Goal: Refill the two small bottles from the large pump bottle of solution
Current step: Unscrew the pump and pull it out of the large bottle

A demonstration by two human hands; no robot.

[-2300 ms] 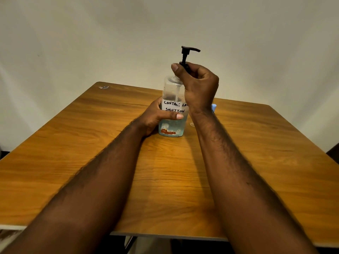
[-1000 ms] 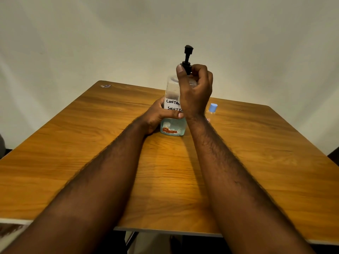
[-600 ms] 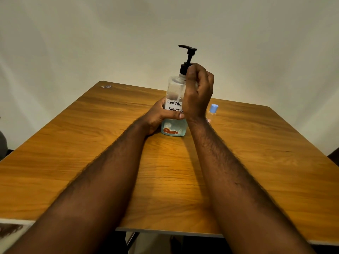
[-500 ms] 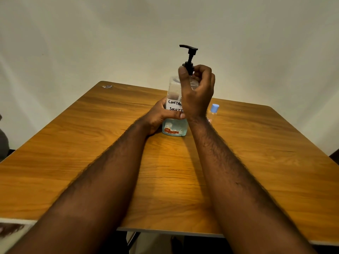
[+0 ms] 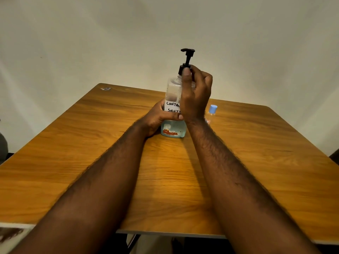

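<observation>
Fingers of the right hand [image 5: 195,96] pinch the pump collar [image 5: 184,69] to unscrew it while the left hand [image 5: 157,117] grips the large pump bottle [image 5: 173,109], steadying it on the counter [image 5: 91,143].

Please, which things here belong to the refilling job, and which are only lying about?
For the job:
large clear plastic pump bottle, gripped by left hand
its black pump collar, pinched by right hand
small clear bottle with light blue cap; no second one visible

Only lying about:
small pale scrap at far left corner of brown wooden table
</observation>
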